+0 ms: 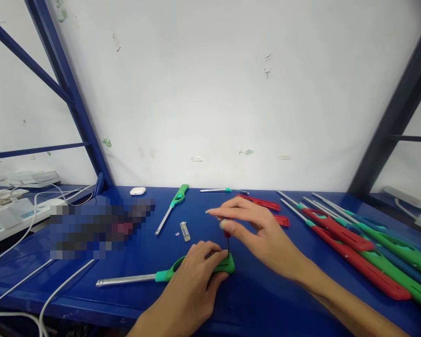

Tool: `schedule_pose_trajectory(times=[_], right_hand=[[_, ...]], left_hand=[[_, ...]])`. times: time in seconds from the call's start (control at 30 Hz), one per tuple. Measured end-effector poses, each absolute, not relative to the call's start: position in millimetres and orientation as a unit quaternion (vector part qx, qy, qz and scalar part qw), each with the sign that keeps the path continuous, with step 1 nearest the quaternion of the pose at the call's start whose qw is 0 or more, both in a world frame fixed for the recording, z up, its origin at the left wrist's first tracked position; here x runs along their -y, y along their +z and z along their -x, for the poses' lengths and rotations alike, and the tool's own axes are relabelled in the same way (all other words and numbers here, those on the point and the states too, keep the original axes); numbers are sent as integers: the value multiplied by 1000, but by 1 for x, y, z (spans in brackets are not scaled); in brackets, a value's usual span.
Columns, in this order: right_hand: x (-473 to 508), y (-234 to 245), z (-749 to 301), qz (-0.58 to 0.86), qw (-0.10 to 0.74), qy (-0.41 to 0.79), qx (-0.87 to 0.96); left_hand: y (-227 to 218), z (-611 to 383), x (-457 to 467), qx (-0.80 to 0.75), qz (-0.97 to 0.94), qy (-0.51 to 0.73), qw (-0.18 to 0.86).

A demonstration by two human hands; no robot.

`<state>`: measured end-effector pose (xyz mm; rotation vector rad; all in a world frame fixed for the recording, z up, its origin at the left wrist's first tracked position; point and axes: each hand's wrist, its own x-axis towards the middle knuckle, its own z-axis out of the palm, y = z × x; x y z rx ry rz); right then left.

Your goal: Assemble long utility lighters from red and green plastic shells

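My left hand [199, 276] grips the handle of a green long-necked lighter [170, 273] that lies on the blue table, its metal tube pointing left. Closed around a small red-handled screwdriver [228, 244], my right hand [256, 229] is just above the handle's right end. The screwdriver's dark shaft stands upright, its tip at the green casing. Most of the red handle is hidden by my fingers. Beyond my left hand lie a small metal part [185, 231] and a tiny pale piece [177, 234].
Another green lighter [177, 199] lies further back. Behind my right hand are red casing halves [266, 202] and a metal tube [214, 190]. Several red, green and blue lighters [358, 262] are piled at right. White cables [61, 280] cross the left side, near a white case [138, 191].
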<state>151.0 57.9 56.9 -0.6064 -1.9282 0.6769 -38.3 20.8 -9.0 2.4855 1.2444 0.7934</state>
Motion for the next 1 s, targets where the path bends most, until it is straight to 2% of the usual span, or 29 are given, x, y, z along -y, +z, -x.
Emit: schedule_pose_trajectory(times=[0.1,0.27,0.43,0.57,0.63,0.7,0.8,0.9,1.0], right_hand=[[-59,57,-151,237,475,333,780],[-60,55,-150,253,513,282,770],[-60,53,-149,257,486,358,755],[-60,53,-149,287,541,282,738],[-60,54,-150,278,525,279,755],[-61,54,-151,253,498,334,759],[-63,53,-151,231,516,409,717],[-65,53,-151,246,536,388,708],[-64,55,-152,239,493,382,744]], left_hand=[[-9,38,-21,-428,-856,266,118],[-10,37,-21,-430,-856,268,106],[-11,36,-22,-431,-857,263,107],[-10,36,-23,-431,-857,258,117],[-10,36,-23,-432,-856,256,120],[-9,36,-23,-432,-856,256,122],[-9,37,-22,-429,-857,256,129],[-9,37,-22,-427,-857,255,135],[-9,37,-23,-429,-857,254,135]])
